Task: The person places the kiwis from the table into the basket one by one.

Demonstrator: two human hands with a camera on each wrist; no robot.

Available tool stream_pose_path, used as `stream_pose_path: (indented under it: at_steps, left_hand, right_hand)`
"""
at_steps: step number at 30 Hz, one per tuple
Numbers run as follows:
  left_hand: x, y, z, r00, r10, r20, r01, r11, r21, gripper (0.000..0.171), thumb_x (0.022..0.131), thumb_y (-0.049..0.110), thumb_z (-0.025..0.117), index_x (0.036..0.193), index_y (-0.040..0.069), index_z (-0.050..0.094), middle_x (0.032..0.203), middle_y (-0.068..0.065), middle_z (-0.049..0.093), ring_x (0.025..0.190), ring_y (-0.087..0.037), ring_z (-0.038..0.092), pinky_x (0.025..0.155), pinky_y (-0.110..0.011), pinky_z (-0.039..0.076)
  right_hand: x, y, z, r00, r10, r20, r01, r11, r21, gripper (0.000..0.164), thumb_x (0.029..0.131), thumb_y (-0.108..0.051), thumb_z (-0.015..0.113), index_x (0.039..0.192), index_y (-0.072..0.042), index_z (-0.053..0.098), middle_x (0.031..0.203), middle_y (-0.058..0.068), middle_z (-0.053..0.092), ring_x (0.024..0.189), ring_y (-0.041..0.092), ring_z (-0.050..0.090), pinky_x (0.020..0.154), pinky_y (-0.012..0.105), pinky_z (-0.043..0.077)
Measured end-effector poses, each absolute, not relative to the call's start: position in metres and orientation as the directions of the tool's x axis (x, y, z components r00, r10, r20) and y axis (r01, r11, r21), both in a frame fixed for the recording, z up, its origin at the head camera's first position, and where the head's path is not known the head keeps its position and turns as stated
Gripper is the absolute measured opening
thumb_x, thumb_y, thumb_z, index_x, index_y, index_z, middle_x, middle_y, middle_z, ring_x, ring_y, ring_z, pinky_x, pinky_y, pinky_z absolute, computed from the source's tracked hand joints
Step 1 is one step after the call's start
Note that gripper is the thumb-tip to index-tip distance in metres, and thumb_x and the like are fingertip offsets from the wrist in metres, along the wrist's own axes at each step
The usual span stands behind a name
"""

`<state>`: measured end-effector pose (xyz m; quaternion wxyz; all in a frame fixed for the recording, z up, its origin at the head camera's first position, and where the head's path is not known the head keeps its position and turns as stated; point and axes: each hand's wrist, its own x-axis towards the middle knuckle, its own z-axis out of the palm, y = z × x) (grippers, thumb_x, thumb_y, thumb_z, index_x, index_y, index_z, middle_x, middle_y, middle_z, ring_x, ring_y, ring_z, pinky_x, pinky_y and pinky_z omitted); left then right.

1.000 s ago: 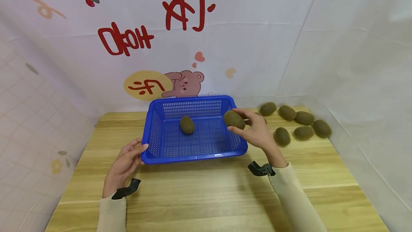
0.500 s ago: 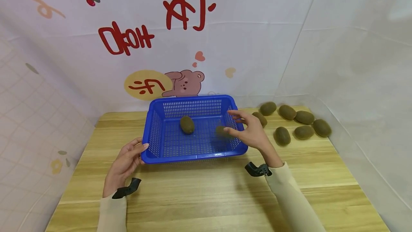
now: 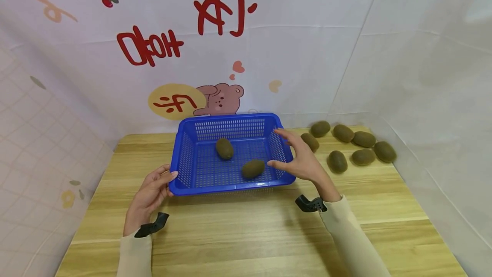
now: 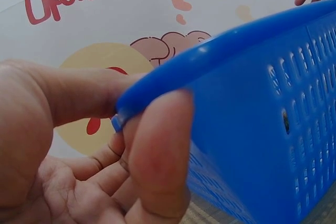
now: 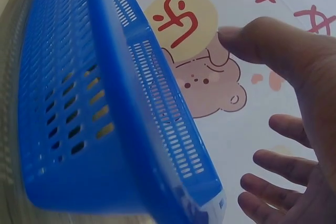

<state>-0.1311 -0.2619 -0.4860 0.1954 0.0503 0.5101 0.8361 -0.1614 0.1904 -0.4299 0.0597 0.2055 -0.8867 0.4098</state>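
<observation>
Front kiwi [image 3: 253, 169]: on the floor of the basket [image 3: 230, 188], toward the front right corner — long axis nearly left-right, right end slightly rearward. Probably firm, light, bruisable; best held round the middle. Rear kiwi [image 3: 224, 148] points more front-to-back. Left hand [image 3: 151, 188] pinches the basket's left rim; right hand [image 3: 302, 161], fingers spread, holds nothing at the right end. Loose kiwis [image 3: 337, 162] lie rightward — on the worktop [image 3: 230, 243].

Head cam bright; soft tbl shdw [image 3: 323, 247]; R-wrist cam dimmer, bskt rim [image 5: 123, 103] blurry.

Glossy plastic basket [image 3: 234, 189]; matt, rough-skinned kiwis [image 3: 253, 169].
</observation>
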Motion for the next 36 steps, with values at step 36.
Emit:
stream_pose_path:
  at_steps: [36]
  left_hand:
    - [-0.131,-0.263,-0.489,-0.912,0.401,-0.086,-0.263,-0.412,0.873,0.022,0.109,0.002,0.044,0.130,0.003,0.040,0.107,-0.005,0.077,0.083,-0.013,0.077,0.061,-0.020,0.062]
  right_hand:
    - [-0.147,0.262,-0.455,-0.926,-0.032,0.377,-0.309,0.639,-0.705,0.108,0.072,-0.026,0.095,0.160,-0.023,0.033,0.169,0.009,0.026,0.156,0.038,0.023,0.119,0.074,0.024]
